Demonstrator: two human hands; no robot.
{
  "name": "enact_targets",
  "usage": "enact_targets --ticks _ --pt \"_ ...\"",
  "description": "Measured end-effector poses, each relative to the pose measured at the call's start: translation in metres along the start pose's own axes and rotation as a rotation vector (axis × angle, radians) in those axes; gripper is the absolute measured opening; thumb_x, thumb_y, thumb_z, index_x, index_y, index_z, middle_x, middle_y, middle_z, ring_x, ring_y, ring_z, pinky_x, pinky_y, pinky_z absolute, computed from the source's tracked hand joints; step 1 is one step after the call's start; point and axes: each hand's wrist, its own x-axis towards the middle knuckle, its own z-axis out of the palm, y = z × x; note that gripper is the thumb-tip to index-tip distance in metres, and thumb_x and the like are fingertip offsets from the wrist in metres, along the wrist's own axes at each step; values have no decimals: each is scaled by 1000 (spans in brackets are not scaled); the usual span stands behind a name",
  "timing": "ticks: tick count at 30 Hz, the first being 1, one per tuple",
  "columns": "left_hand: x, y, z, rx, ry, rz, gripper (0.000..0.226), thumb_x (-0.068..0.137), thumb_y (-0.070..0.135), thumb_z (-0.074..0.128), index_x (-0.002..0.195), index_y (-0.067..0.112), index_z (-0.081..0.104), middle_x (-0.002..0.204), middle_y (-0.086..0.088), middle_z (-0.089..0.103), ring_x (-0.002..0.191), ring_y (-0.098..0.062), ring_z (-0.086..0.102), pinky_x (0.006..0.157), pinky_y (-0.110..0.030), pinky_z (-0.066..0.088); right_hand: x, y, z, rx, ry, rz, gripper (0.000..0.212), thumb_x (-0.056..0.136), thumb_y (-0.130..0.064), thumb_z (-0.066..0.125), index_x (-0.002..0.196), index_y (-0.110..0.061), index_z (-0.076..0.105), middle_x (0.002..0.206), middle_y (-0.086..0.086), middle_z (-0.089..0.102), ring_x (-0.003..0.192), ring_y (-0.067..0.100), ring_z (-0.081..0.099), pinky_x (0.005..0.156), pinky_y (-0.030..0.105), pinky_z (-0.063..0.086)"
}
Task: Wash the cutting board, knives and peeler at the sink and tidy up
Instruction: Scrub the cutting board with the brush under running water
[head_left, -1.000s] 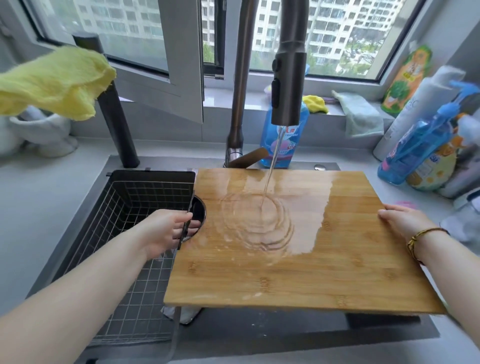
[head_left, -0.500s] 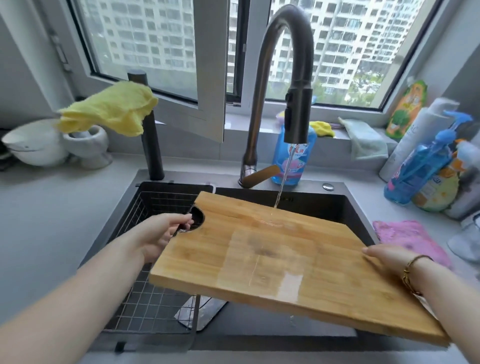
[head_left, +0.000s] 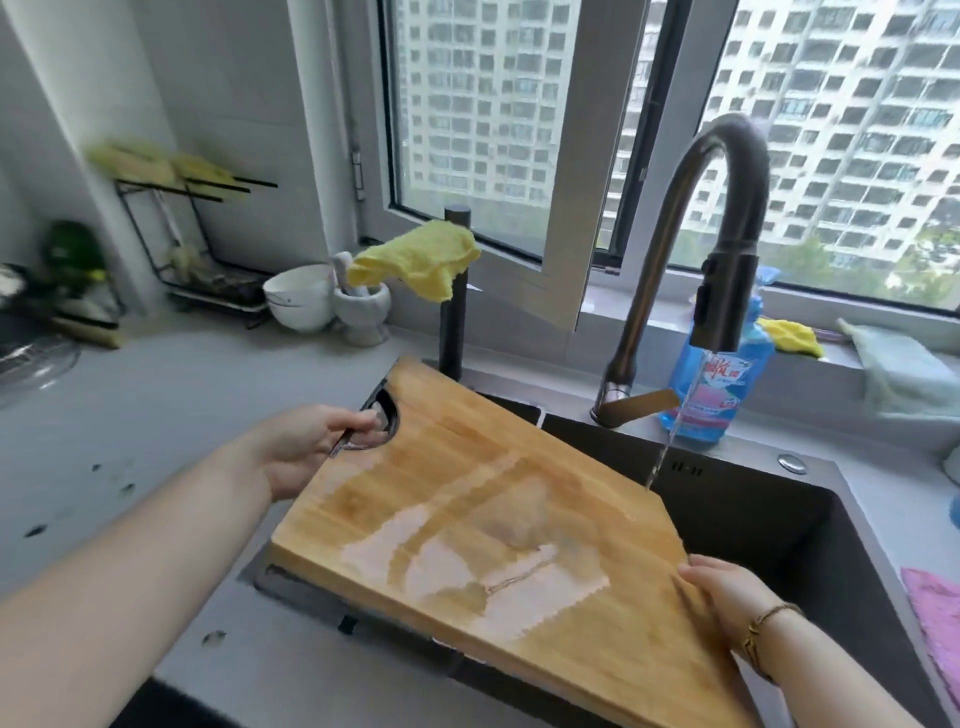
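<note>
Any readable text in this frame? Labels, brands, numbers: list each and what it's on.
Blue bottle behind the faucet: red characters on its label, too blurred to read.
Cutting board: no text visible.
Nothing else in view bears legible writing or numbers.

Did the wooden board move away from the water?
Yes. The cutting board slid left, away from the faucet; the stream now meets only its far edge.
</note>
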Motion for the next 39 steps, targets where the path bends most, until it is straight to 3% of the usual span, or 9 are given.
enact_targets --ticks 2,4,9,13,17,20,26,37,39 --pt "-10 -2 -18 -8 84 29 39 94 5 43 63 4 66 51 -3 67 41 -7 63 55 -17 53 0 -10 12 76 -26 -34 42 91 0 47 133 -2 44 121 18 54 102 31 52 92 37 39" --pt "-18 -2 -37 -41 143 63 23 92 -2 43 77 1 60 55 -3 68 47 -6 65 50 -14 53 -2 -18 26 146 -45 -99 40 91 5 43 131 -2 46 100 13 59 86 27 54 81 34 44" --pt "-23 11 -81 -68 203 97 18 91 -2 45 77 0 57 53 -6 67 43 -10 63 42 -15 51 1 -40 64 237 -22 -199 54 88 5 47 139 -12 38 136 15 45 117 31 49 105 44 37" --pt "-9 31 -122 31 251 124 16 90 6 51 77 0 58 52 -6 67 42 -11 63 38 -16 49 10 -64 103 291 -21 -229 53 89 4 46 138 -12 39 135 15 47 92 22 53 78 29 44" --pt "16 50 -166 153 241 132 11 88 6 54 81 0 59 56 -4 69 48 -9 66 43 -16 52 24 -83 148 331 -2 -210 51 89 7 46 137 -7 40 131 16 49 97 23 51 83 28 43" --pt "39 61 -193 189 224 135 12 89 4 53 79 0 59 59 -5 69 46 -8 65 45 -15 52 34 -91 182 346 21 -184 50 89 6 47 137 -7 40 122 9 50 79 17 53 67 16 46" --pt "91 77 -211 205 112 130 14 90 2 50 78 1 57 54 -1 68 48 -7 65 48 -14 52 50 -90 225 242 123 -97 54 87 3 51 139 -4 36 141 13 41 126 31 43 111 39 30" --pt "168 67 -203 216 80 91 13 90 0 49 80 -1 56 72 -11 65 45 -4 64 44 -11 50 83 -87 247 71 221 29 53 93 -5 46 142 0 27 146 15 33 134 30 32 107 33 27" --pt "175 65 -203 221 80 78 12 90 0 49 80 0 56 61 -6 69 46 -5 64 43 -11 50 87 -87 250 64 221 47 56 93 -5 46 143 -2 23 148 15 30 135 30 31 108 33 26"
